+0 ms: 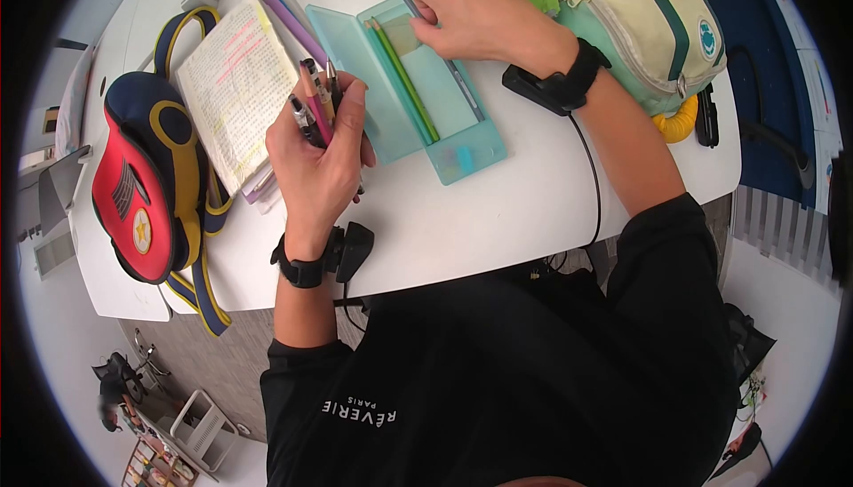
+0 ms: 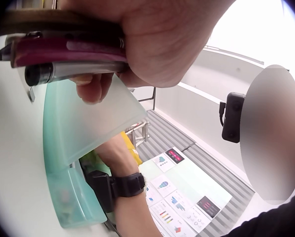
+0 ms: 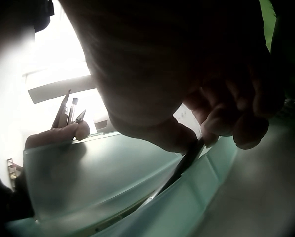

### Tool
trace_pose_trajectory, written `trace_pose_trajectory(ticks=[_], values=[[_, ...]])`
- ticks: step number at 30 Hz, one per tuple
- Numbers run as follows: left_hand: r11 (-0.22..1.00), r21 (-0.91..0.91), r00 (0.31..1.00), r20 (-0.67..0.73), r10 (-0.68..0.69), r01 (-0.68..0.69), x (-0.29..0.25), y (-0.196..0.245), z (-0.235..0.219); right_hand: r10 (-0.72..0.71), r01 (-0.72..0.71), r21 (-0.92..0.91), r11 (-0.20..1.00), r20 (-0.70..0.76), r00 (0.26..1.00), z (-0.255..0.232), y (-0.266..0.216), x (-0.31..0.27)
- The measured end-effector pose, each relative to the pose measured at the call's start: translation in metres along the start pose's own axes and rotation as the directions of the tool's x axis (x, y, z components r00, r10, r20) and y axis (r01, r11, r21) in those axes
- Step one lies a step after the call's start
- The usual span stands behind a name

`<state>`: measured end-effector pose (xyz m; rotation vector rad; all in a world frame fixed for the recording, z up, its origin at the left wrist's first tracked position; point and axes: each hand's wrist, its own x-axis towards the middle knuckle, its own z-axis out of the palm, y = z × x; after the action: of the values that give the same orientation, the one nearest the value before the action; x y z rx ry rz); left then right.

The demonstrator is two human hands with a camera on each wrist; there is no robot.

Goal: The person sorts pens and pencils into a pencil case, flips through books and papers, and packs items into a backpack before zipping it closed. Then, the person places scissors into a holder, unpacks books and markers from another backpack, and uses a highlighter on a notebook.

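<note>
A translucent teal pencil case (image 1: pixel 469 156) lies with its lid (image 1: pixel 330 29) folded out to the left. Inside it are green pencils (image 1: pixel 404 83) and, along the right wall, a slim grey pencil or pen (image 1: pixel 466 94). My right hand (image 1: pixel 484 11) reaches over the far end of the case and pinches a dark, slender pencil or pen (image 3: pixel 184 165) between thumb and fingertips. Beside the lid, my left hand (image 1: pixel 322 167) grips a bundle of several pens (image 1: pixel 313 100), among them a magenta pen (image 2: pixel 73 51) and a clear-barrelled pen (image 2: pixel 83 70).
An open book (image 1: pixel 235 78) with highlighted lines lies on the left over purple-edged books. Left of that is a red and navy bag (image 1: pixel 133 207) with straps. At right stand a cream and green backpack (image 1: pixel 653 38) and a black marker-like object (image 1: pixel 707 118).
</note>
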<state>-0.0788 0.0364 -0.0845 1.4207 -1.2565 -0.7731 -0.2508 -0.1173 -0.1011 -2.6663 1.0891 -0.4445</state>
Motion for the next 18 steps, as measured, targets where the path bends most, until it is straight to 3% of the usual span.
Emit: trace_pose_trajectory(ticks=[11,13,18], values=[[1.000,0.023,1.000,0.007,0.005,-0.005,0.0000,0.0001,0.0008,-0.027,0.027,-0.041,0.999,-0.008,1.000,0.0069,0.0018,-0.0028],[0.999,0.030,1.000,0.005,0.009,-0.010,0.0001,-0.0001,0.0009,0.025,-0.020,-0.066,0.998,0.077,0.997,0.0049,0.0005,-0.0022],[0.999,0.037,1.000,-0.002,0.006,-0.006,-0.0003,0.0010,0.0009,0.002,-0.001,-0.017,1.000,0.022,1.000,0.0077,0.0004,-0.0020]])
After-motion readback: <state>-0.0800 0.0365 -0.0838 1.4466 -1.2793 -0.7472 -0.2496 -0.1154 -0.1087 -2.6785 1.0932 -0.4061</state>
